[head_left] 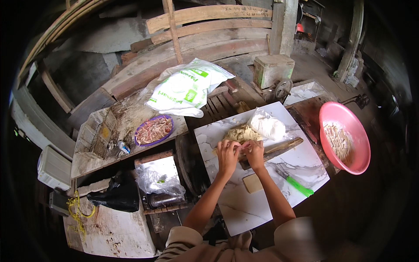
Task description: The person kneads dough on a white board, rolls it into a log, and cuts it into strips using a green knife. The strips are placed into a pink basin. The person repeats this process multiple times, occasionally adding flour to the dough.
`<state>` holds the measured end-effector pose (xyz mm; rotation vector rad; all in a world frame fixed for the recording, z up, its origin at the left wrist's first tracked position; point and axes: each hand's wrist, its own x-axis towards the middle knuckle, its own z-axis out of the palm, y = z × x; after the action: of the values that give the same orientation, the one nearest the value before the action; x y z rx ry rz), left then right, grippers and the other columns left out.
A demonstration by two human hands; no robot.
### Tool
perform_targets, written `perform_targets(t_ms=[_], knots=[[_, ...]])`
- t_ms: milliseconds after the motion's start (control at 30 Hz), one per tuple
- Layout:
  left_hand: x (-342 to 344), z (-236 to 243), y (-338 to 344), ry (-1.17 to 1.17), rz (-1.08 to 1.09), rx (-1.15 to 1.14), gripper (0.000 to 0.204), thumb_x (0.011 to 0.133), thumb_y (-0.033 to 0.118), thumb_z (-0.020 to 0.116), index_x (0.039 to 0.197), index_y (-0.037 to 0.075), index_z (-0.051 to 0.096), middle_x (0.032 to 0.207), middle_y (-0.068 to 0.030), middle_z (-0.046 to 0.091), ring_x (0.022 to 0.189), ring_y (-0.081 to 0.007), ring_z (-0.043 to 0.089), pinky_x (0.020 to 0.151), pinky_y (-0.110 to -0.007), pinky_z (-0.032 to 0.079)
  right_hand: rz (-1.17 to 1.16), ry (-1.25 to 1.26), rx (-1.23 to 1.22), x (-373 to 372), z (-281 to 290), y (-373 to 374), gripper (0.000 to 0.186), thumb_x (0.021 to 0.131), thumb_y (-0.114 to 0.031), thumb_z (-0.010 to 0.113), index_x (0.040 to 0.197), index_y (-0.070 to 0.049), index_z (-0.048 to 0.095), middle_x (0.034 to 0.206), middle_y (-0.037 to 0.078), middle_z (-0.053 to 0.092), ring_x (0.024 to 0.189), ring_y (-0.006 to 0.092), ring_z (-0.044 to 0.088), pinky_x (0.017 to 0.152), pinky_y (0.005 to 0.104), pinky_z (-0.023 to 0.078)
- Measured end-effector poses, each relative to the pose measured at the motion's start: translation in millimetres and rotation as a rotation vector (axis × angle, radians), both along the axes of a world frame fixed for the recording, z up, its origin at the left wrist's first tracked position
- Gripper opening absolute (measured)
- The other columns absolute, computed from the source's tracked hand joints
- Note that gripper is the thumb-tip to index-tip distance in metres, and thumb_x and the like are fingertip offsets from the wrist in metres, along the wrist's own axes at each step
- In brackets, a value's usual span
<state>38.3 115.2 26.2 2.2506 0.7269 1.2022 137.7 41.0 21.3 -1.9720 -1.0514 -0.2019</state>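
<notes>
My left hand [228, 156] and my right hand [254, 153] are close together over a marble-patterned table [235, 214], fingers curled inward. Something small and pinkish shows between them, too small to make out. Just beyond my fingers lies a lumpy, pale yellow dough-like mass [242, 132]. A clear plastic bag of white powder [268, 125] rests against its right side. A long wooden piece [283, 148] runs from beside my right hand toward the right. Nearer me lie a square beige block [252, 183] and a knife with a green handle [299, 187].
At right stands a pink basin [365, 144] holding pale floury strips. On the left bench, a purple-rimmed basket [139, 140] of pinkish strips sits near a plastic crate [98, 131]. A large white sack [183, 87] lies behind. A black bag [118, 196] is lower left.
</notes>
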Motion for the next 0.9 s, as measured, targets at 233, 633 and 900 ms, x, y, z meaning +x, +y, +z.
perform_targets(t_ms=[233,633,900], knots=[[13.3,-39.5,21.0,0.057,0.073,-0.130,0.029,0.072,0.022,0.076,0.092,0.016,0.055,0.102,-0.0100,0.044,0.101,-0.0324,0.042,0.085,-0.047,0.034,-0.108,0.084,-0.028,12.3,-16.3,5.3,0.016,0.070,-0.007,0.071,0.082,-0.007,0.060,0.091,0.012,0.052,0.093,0.0318,0.048,0.081,0.0415,0.040],[-65.9,-37.0,-67.9,0.233,-0.222,-0.075,0.043,0.074,0.025,0.073,0.108,0.013,0.050,0.112,-0.0087,0.050,0.105,-0.0307,0.043,0.088,-0.047,0.031,-0.004,-0.026,-0.185,-25.5,-5.3,-166.2,0.029,0.074,0.008,0.058,0.099,-0.004,0.065,0.097,0.012,0.056,0.091,0.0302,0.051,0.080,0.0380,0.045],[-85.6,-41.8,-115.6,0.566,-0.190,0.000,0.080,0.082,0.039,0.063,0.141,-0.001,0.026,0.149,-0.0153,0.023,0.141,-0.0276,0.017,0.106,-0.064,0.002,-0.001,-0.113,-0.299,-71.1,-10.1,-195.5,0.050,0.069,0.003,0.061,0.118,-0.009,0.060,0.120,0.012,0.048,0.107,0.0334,0.044,0.094,0.0461,0.036]])
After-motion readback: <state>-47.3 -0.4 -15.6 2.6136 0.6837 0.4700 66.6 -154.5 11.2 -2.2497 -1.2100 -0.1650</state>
